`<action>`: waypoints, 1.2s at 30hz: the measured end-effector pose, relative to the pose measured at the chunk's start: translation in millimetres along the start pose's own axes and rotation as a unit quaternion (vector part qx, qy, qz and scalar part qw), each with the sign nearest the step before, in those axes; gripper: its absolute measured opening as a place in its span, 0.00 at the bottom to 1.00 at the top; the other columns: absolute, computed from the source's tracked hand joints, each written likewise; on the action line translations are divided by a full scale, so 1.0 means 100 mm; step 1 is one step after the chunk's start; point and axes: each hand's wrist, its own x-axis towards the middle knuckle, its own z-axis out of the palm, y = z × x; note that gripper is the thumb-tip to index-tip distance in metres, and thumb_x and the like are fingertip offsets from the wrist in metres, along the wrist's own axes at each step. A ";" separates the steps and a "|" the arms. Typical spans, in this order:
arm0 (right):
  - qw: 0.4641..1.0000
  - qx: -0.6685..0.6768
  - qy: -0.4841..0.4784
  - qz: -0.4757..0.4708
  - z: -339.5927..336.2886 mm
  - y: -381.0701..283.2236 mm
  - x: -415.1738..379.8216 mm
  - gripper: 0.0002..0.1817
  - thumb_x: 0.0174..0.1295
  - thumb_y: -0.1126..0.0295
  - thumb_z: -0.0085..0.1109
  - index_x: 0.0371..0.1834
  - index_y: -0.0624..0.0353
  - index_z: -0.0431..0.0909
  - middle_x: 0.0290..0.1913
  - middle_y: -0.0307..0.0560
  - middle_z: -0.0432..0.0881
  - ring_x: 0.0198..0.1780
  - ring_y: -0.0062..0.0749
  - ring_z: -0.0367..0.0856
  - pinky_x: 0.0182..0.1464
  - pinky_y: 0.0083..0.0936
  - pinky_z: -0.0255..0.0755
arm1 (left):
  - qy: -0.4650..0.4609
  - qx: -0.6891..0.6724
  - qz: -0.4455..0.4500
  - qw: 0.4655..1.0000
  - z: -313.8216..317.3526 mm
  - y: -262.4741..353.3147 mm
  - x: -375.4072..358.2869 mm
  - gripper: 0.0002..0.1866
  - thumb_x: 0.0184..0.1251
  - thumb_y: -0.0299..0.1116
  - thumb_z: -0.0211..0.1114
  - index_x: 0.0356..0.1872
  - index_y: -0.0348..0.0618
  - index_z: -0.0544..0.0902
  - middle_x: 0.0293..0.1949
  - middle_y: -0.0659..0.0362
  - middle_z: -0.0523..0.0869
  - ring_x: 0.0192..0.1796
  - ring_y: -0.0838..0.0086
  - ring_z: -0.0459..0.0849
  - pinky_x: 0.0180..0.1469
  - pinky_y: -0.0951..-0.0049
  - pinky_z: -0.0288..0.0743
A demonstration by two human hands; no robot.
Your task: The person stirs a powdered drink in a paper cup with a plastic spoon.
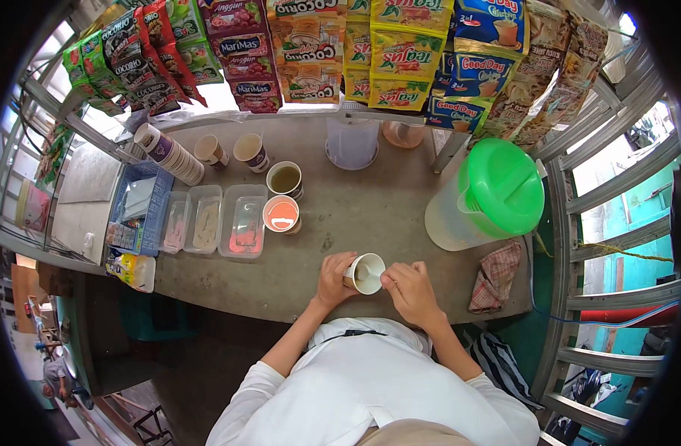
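Observation:
Near the front edge of the counter, my left hand (336, 279) is wrapped round the side of a paper cup (369, 273), which tilts so that its inside shows, with a little something at the bottom. My right hand (411, 291) is closed at the cup's right rim; what its fingers pinch, if anything, is too small to make out. Beyond the cup, to the left, stand a cup of orange-red drink (282, 214) and a cup of brownish-green liquid (286, 180).
Plastic containers (243, 221), a blue basket (142, 208) and stacked cups (169, 154) stand left. A green-lidded pitcher (483, 195) and checked cloth (496, 276) are right. Drink sachets (410, 56) hang above the counter (340, 215). A person (58, 377) is far left.

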 end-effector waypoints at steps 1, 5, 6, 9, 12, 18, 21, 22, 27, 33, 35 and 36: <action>1.000 0.008 -0.009 0.002 -0.01 0.01 0.00 0.12 0.71 0.64 0.50 0.32 0.58 0.74 0.31 0.44 0.77 0.34 0.38 0.74 0.45 0.33 0.58 | -0.002 0.001 -0.001 1.000 0.00 0.00 -0.01 0.47 0.34 0.40 0.83 0.61 0.47 0.66 0.54 0.52 0.81 0.53 0.56 0.82 0.53 0.56 0.71; 1.000 -0.002 -0.011 -0.001 -0.02 -0.01 0.02 0.11 0.71 0.64 0.50 0.33 0.58 0.75 0.31 0.44 0.77 0.34 0.37 0.74 0.45 0.33 0.58 | -0.006 0.005 -0.009 1.000 0.00 -0.01 -0.02 0.46 0.35 0.40 0.83 0.60 0.46 0.67 0.54 0.52 0.82 0.53 0.56 0.82 0.53 0.56 0.71; 1.000 -0.015 -0.005 -0.004 -0.02 -0.02 0.03 0.11 0.71 0.64 0.50 0.34 0.57 0.76 0.31 0.44 0.78 0.35 0.37 0.74 0.45 0.34 0.58 | -0.011 0.004 -0.010 1.000 0.00 -0.01 -0.01 0.46 0.35 0.41 0.83 0.60 0.46 0.67 0.54 0.52 0.82 0.53 0.56 0.82 0.53 0.56 0.71; 0.999 0.020 -0.025 0.010 -0.02 -0.02 0.01 0.11 0.71 0.64 0.50 0.33 0.57 0.76 0.31 0.43 0.78 0.35 0.37 0.75 0.46 0.34 0.57 | -0.023 -0.001 -0.013 1.000 -0.01 0.01 0.01 0.45 0.35 0.40 0.83 0.60 0.45 0.68 0.53 0.52 0.82 0.52 0.56 0.82 0.52 0.58 0.72; 1.000 -0.029 -0.005 0.002 -0.02 -0.04 0.01 0.11 0.71 0.64 0.50 0.33 0.57 0.76 0.32 0.43 0.78 0.35 0.36 0.75 0.46 0.34 0.57 | -0.021 -0.004 -0.014 1.000 -0.01 0.01 0.02 0.44 0.37 0.40 0.84 0.59 0.45 0.69 0.51 0.51 0.83 0.51 0.55 0.83 0.51 0.59 0.73; 1.000 -0.019 0.005 0.009 0.01 -0.02 -0.02 0.10 0.71 0.64 0.50 0.34 0.57 0.76 0.32 0.43 0.78 0.36 0.36 0.75 0.46 0.34 0.57 | -0.027 -0.003 -0.021 0.999 -0.02 0.01 0.02 0.45 0.36 0.40 0.84 0.59 0.45 0.70 0.51 0.50 0.83 0.50 0.55 0.83 0.50 0.59 0.73; 0.999 0.008 -0.030 0.015 -0.02 -0.01 0.00 0.10 0.71 0.64 0.50 0.34 0.57 0.76 0.31 0.43 0.77 0.36 0.36 0.75 0.46 0.34 0.57 | -0.034 0.000 -0.027 0.999 -0.03 0.01 0.01 0.44 0.36 0.39 0.83 0.59 0.44 0.70 0.51 0.50 0.83 0.50 0.55 0.83 0.50 0.59 0.73; 1.000 0.007 -0.022 0.015 -0.03 -0.02 0.01 0.11 0.71 0.64 0.50 0.34 0.57 0.76 0.31 0.43 0.77 0.36 0.36 0.74 0.46 0.34 0.57 | -0.036 0.001 -0.028 0.999 -0.03 0.02 0.02 0.44 0.36 0.39 0.83 0.59 0.44 0.70 0.51 0.50 0.83 0.50 0.54 0.83 0.50 0.58 0.73; 1.000 -0.001 -0.024 0.017 -0.03 -0.03 0.03 0.11 0.71 0.64 0.50 0.33 0.57 0.76 0.31 0.44 0.77 0.36 0.37 0.74 0.46 0.34 0.57 | -0.035 -0.007 -0.033 0.999 -0.02 0.02 0.03 0.44 0.33 0.40 0.83 0.58 0.41 0.73 0.51 0.52 0.83 0.51 0.56 0.82 0.51 0.59 0.73; 1.000 0.000 -0.011 0.023 0.00 -0.02 -0.01 0.12 0.71 0.64 0.48 0.33 0.58 0.74 0.32 0.44 0.77 0.36 0.37 0.74 0.46 0.34 0.57 | -0.041 0.004 -0.042 0.998 -0.03 0.02 0.02 0.44 0.34 0.40 0.83 0.59 0.42 0.72 0.51 0.51 0.83 0.51 0.54 0.82 0.51 0.58 0.73; 0.999 0.030 -0.014 0.033 0.01 0.00 -0.03 0.12 0.72 0.64 0.48 0.33 0.59 0.74 0.32 0.44 0.77 0.36 0.37 0.74 0.46 0.34 0.57 | -0.033 -0.001 -0.041 0.999 -0.03 0.03 0.02 0.45 0.32 0.39 0.83 0.59 0.41 0.73 0.51 0.52 0.82 0.51 0.55 0.82 0.50 0.58 0.73; 0.998 0.045 -0.015 0.037 0.01 0.01 -0.03 0.12 0.72 0.64 0.48 0.33 0.59 0.74 0.32 0.44 0.77 0.36 0.37 0.74 0.46 0.34 0.57 | -0.033 0.001 -0.041 0.999 -0.03 0.03 0.03 0.45 0.32 0.39 0.83 0.59 0.41 0.73 0.51 0.52 0.82 0.51 0.55 0.82 0.50 0.58 0.73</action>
